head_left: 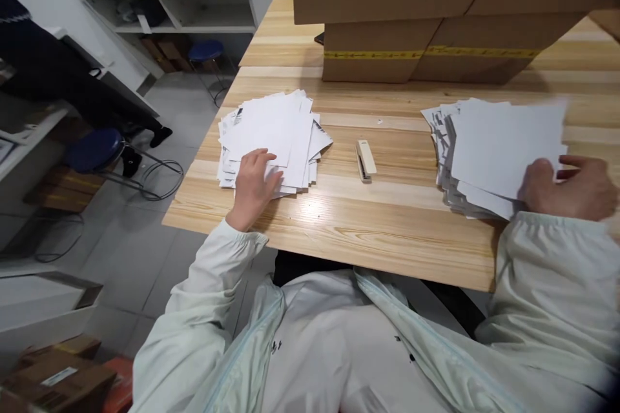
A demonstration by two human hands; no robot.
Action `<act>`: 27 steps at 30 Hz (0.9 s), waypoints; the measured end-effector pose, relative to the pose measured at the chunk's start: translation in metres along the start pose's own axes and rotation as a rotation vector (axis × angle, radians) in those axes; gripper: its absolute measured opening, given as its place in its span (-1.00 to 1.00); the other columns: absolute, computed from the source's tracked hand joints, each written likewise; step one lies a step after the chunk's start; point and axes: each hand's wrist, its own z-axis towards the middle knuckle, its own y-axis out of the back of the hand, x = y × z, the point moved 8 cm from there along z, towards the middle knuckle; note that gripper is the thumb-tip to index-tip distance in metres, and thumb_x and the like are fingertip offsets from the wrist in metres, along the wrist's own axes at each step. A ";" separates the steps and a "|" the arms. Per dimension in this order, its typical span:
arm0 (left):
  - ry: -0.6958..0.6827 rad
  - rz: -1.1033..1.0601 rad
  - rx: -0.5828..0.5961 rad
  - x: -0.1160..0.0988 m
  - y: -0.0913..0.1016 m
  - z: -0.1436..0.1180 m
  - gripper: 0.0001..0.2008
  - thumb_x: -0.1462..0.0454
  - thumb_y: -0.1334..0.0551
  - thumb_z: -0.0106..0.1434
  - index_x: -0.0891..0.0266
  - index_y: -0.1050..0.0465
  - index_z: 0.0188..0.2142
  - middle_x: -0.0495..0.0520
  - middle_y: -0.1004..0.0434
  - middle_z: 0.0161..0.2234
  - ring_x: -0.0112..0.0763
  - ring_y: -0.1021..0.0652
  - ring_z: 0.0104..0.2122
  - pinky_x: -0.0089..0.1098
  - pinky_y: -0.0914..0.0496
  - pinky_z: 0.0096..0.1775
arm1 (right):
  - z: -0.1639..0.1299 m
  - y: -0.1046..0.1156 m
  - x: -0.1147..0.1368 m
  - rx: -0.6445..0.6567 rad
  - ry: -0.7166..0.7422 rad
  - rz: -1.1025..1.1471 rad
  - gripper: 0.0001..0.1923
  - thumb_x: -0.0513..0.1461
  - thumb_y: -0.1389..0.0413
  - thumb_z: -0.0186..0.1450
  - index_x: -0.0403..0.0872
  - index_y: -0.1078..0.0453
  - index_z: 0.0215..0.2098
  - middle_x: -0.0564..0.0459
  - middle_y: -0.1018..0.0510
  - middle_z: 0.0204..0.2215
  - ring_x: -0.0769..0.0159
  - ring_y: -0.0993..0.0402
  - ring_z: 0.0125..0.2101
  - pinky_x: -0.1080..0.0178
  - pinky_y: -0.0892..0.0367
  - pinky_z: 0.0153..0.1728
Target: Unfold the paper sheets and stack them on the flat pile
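1. Cardboard boxes (426,19) sit stacked on the table (387,219), well beyond my fingers
2. Right paper stack (489,155) lies under my right hand (566,188); thumb and fingers seem pinched on its top sheet, so I judge I'm lifting one off
3. Left paper pile (271,135): my left hand (252,184) rests flat on it, fingers spread, gripping nothing
4. Stapler (364,160) lies between both hands, untouched; a next move calls for reaching inward

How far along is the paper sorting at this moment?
Looks done: a loose left pile lies under the left hand. In hand: the right hand grips the top sheet of the right stack. Left: that stack looks thicker than the pile, so probably most remains. The stapler lies untouched between them.
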 end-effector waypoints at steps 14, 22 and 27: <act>-0.026 0.171 0.027 -0.007 -0.008 0.009 -0.73 0.22 -0.04 0.43 0.19 -0.47 -0.31 0.17 -0.61 -0.37 -0.25 -0.57 -0.35 -0.32 -0.29 -0.36 | -0.202 -0.001 0.216 0.709 0.454 0.955 -0.79 -0.10 -0.22 0.29 0.01 -0.57 -0.17 -0.01 -0.67 -0.28 0.23 -0.59 -0.29 0.11 -0.51 -0.17; -0.327 -0.449 0.098 -0.099 0.007 -0.067 -0.85 0.28 -0.19 0.36 0.16 -0.56 -0.20 0.13 -0.69 -0.18 -0.27 -0.63 -0.04 -0.30 -0.48 -0.01 | -0.256 -0.053 0.230 1.267 -0.270 1.329 -0.57 -0.01 -0.39 0.10 -0.07 -0.53 -0.17 0.05 -0.68 -0.31 0.36 -0.59 -0.38 0.30 -0.54 -0.34; -0.091 -0.324 -0.043 -0.034 0.020 -0.030 -0.77 0.20 -0.11 0.43 0.20 -0.51 -0.09 0.17 -0.65 -0.08 -0.29 -0.60 -0.01 -0.21 -0.47 0.06 | -0.231 -0.053 0.206 0.983 -0.346 1.404 -0.63 -0.10 -0.42 0.05 -0.03 -0.56 -0.20 0.06 -0.70 -0.31 0.24 -0.64 -0.34 0.16 -0.58 -0.25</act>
